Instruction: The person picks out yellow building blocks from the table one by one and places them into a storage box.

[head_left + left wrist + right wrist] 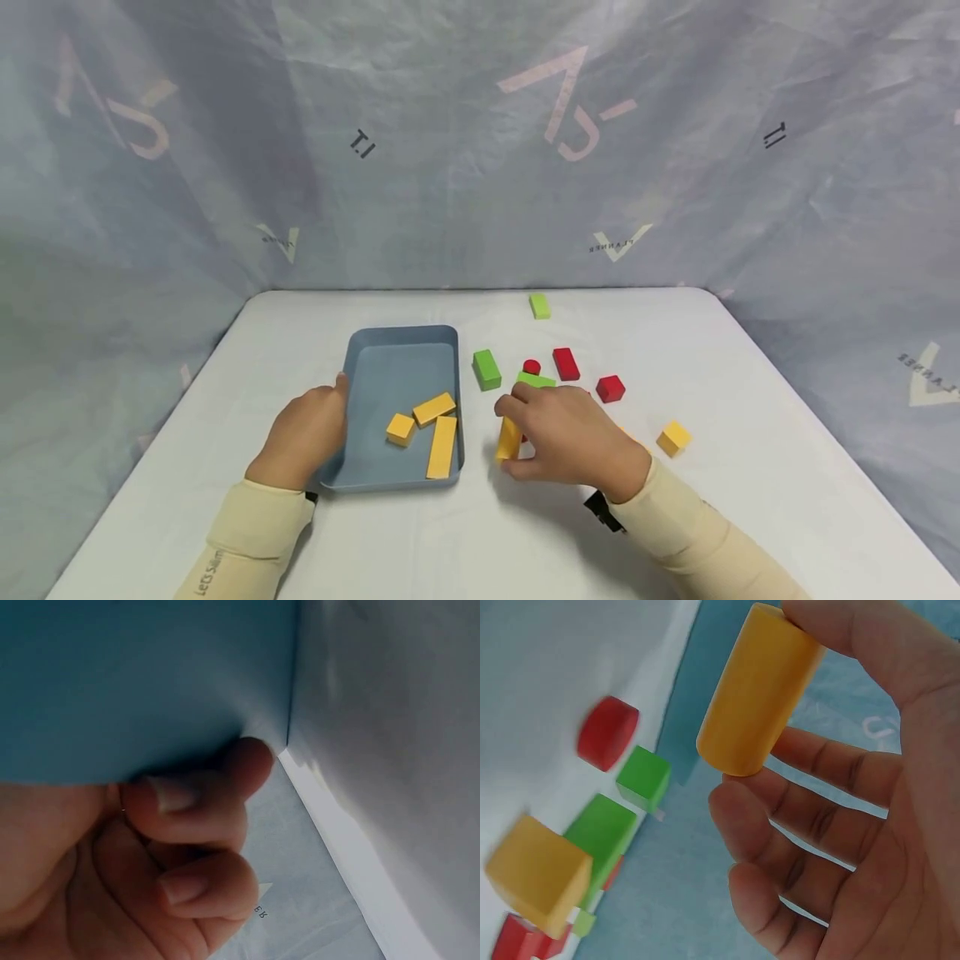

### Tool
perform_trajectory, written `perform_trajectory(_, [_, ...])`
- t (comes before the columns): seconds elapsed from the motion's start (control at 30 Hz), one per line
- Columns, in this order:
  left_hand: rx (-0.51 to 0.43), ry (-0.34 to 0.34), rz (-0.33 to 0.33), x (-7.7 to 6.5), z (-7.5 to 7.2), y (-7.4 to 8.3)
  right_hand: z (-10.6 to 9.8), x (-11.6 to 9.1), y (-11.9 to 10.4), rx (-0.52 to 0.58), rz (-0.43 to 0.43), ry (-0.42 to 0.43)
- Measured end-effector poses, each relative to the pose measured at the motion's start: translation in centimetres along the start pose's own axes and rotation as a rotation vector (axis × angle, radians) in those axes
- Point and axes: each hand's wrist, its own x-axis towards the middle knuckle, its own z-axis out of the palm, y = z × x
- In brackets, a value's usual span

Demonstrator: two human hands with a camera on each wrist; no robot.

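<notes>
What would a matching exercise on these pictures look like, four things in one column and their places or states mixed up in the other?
Column one:
1. Left hand
2. Right hand
3. Blue-grey tray
4. Farthest green block

Column two:
A. Has three yellow blocks inside
B. Lies near the far edge of the table
C. Grips the tray's left side
D. Holds a rounded yellow block

Pairs: 1-C, 2-D, 3-A, 4-B
</notes>
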Motion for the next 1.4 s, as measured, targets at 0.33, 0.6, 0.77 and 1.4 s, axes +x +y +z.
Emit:
perform_trajectory(0.33, [0.007,-0.015,-0.007,0.0,0.4,0.3,-0.7,0.8,-0.5,0.048,-0.007,0.03])
perform_trajectory(0.6, [-0.002,-0.045,-0.024,-0.5,0.6,0.4,-0.5,1.1,-1.0,0.064,0.0,-0.001])
perform_trajectory(0.77, [0.009,-0.017,-0.015,-0.6,0.6,0.3,-0.6,1.4,-1.2,0.065,-0.006,0.001])
perform_trajectory(1.4, [-0.01,-0.01,-0.024,0.2,0.3,-0.1,-1.1,2.8,-1.4,0.047,-0.051,0.038])
